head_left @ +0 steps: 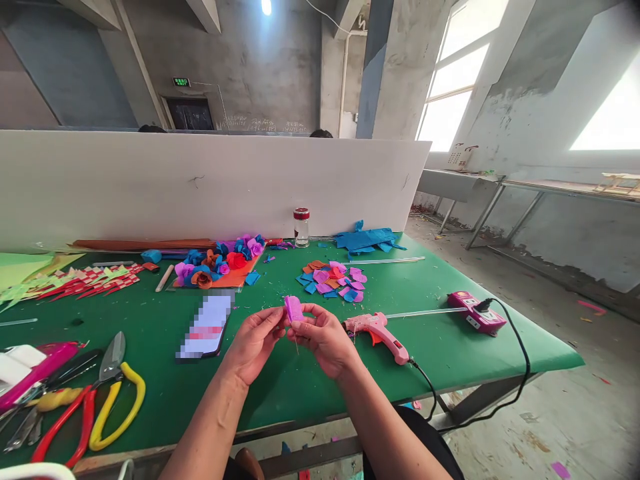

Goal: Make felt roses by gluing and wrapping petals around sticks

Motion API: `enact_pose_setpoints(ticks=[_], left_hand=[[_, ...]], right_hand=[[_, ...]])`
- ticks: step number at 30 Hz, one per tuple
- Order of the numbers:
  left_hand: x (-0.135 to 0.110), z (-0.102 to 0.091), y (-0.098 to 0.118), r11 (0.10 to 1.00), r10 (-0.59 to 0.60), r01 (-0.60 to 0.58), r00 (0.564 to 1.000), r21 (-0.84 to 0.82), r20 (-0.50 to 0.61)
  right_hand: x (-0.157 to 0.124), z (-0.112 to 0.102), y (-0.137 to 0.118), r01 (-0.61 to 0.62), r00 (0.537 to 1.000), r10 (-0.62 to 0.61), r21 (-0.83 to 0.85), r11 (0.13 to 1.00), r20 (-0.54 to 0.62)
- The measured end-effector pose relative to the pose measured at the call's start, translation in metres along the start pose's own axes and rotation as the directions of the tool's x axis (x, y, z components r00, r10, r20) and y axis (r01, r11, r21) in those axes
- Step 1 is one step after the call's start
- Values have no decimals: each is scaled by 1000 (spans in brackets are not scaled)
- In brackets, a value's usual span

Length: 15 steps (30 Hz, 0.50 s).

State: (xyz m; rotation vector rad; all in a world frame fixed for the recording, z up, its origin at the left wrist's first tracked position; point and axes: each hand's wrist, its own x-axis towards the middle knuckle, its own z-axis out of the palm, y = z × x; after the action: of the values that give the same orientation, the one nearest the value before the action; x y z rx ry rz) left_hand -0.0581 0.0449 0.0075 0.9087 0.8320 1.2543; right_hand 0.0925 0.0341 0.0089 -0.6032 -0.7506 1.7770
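Both my hands meet over the green table [450, 347], near its front edge. Between their fingertips is a small pink felt piece [293, 309], standing upright with a thin thread or stick hanging below it. My left hand [254, 341] pinches its left side. My right hand [326, 339] pinches its right side, fingers curled. A pink glue gun [379, 333] lies just right of my right hand. Behind the hands lies a heap of cut felt pieces [333, 279] in pink, blue and orange.
A phone [206, 327] lies left of my hands. Pliers and cutters [95, 400] sit at the front left. Finished felt flowers [220, 261] lie on an orange sheet, a glass jar [301, 227] stands by the white partition [200, 183], and a pink power strip [476, 311] is at the right.
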Motion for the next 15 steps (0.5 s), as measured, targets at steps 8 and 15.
enact_pose_setpoints(ticks=[8, 15], left_hand=[[0, 2, -1, 1000, 7, -7, 1000, 2, 0], [-2, 6, 3, 999, 33, -33, 999, 1, -38]], right_hand=[[3, -4, 7, -33, 999, 32, 50, 998, 24], [2, -2, 6, -43, 999, 43, 28, 999, 16]])
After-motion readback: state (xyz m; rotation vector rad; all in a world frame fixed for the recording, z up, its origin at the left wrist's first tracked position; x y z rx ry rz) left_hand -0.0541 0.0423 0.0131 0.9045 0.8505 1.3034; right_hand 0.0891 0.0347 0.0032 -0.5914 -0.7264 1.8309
